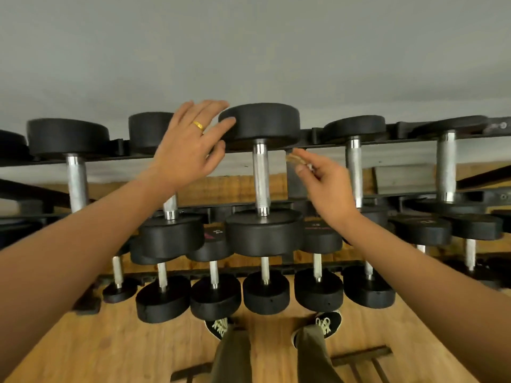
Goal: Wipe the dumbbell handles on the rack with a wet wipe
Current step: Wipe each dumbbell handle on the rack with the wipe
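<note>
We log the left hand (188, 150) spread open, fingertips against the far head (262, 125) of the middle top-tier dumbbell. The right hand (329, 186) pinches the wet wipe (296, 158), a small tan wad, blurred. The steel handle (260, 178) stands just left of that pinch, not touching it, between both hands.

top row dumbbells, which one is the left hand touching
The middle one, standing between the left hand and the right hand pinching the wipe; the left fingertips lie against its far head.
</note>
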Action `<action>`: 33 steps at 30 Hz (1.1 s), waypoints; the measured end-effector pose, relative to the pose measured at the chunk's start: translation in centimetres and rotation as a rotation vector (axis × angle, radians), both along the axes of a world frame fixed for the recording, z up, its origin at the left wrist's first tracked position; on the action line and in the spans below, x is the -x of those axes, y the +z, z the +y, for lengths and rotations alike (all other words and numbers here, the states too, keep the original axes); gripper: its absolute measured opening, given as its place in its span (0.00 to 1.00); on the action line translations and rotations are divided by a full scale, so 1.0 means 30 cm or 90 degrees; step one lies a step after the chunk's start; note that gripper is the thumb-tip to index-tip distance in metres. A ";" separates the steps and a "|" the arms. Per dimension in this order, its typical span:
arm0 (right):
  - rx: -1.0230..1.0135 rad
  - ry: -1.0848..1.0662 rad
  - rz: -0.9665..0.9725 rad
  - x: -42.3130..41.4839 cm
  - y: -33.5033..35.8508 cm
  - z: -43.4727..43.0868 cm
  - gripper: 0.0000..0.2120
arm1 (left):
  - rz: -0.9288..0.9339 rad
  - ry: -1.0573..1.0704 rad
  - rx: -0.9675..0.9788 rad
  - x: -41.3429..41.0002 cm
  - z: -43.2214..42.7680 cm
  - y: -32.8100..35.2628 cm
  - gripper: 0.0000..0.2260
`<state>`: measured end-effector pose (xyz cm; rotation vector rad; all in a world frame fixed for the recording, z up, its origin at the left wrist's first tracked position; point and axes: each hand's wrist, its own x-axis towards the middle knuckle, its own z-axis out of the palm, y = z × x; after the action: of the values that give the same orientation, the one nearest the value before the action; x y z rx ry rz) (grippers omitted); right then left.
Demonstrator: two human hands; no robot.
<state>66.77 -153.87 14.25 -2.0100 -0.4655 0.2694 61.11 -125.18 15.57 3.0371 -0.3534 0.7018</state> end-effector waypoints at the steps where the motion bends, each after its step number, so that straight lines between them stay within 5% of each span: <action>1: -0.015 -0.021 0.016 -0.014 -0.002 -0.036 0.16 | -0.003 -0.033 -0.012 -0.030 -0.047 0.021 0.16; 10: -0.126 -0.171 0.121 -0.209 -0.093 -0.322 0.15 | 0.203 -0.200 -0.296 -0.320 -0.285 0.090 0.22; 24: -0.313 -0.361 0.282 -0.310 -0.172 -0.338 0.09 | 0.094 -0.195 -0.278 -0.315 -0.294 0.058 0.19; 33: -0.273 -0.231 0.334 -0.298 -0.171 -0.346 0.10 | 0.080 -0.208 -0.270 -0.319 -0.288 0.052 0.19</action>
<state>75.72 -164.26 9.12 -1.4913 0.1658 0.4135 70.68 -133.82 17.12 3.2486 -1.0901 0.4594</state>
